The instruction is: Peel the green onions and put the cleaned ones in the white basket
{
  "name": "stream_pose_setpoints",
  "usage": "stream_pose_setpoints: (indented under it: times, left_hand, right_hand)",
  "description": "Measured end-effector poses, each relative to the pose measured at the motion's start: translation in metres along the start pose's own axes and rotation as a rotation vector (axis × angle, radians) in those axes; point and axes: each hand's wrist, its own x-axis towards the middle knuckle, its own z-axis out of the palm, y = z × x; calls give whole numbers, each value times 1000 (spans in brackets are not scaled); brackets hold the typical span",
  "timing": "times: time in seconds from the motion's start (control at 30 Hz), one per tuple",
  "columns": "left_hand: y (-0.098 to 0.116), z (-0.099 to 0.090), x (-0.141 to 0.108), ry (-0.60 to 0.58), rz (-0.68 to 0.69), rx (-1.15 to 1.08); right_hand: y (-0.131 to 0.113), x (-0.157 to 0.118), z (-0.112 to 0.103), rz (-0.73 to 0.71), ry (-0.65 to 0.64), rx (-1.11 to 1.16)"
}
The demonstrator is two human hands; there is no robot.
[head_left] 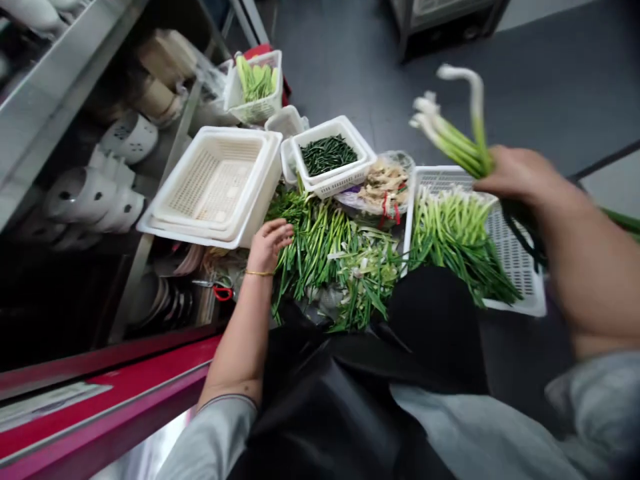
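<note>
My right hand (515, 175) is closed round a bunch of green onions (457, 143), white ends up and to the left, above a white basket (520, 260). Trimmed green onions (450, 227) lie in that basket. My left hand (270, 245), with a thin bracelet at the wrist, holds nothing; its fingers are slightly bent and apart. It is over the left edge of a pile of green onions (317, 243) on the floor. Beside that pile lie loose leaves and scraps (367, 267).
Stacked white baskets (215, 180) stand left of the pile. Beyond it are a basket of dark green pods (327, 155), a bag of pale brown food (387, 183) and a basket of cut greens (257, 83). Red-handled scissors (223, 292) lie near the shelf (75, 87) of dishes.
</note>
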Motion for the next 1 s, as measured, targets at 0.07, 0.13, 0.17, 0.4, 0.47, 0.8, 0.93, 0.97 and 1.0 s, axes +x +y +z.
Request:
stream_pose_setpoints:
  times: [0.07, 0.13, 0.17, 0.4, 0.47, 0.8, 0.93, 0.97, 1.0]
  left_hand:
    - [-52, -23, 21, 130, -156, 144]
    - [-91, -32, 42, 146, -265, 423]
    - [-105, -33, 54, 136, -292, 561]
    - [-170, -31, 130, 375, -335, 1182]
    - [-190, -38, 133, 379, -376, 1398]
    - [-220, -22, 130, -57, -430, 1347]
    - [-233, 4, 96, -274, -214, 1413]
    - [-237, 6, 90, -317, -206, 1424]
    - [-239, 4, 85, -341, -219, 1432]
  right_hand:
    - [57, 29, 63, 205, -109, -10]
    - [93, 48, 117, 375, -224, -33]
    - [102, 56, 139, 409, -259, -78]
    - [-22, 106, 180, -198, -259, -131]
    - [-88, 105, 185, -397, -333, -66]
    - [-312, 81, 280, -666, -750, 61]
    - [-325, 98, 268, -739, -735, 96]
    - [-325, 103, 265, -740, -737, 82]
    - [-326, 107, 263, -723, -727, 72]
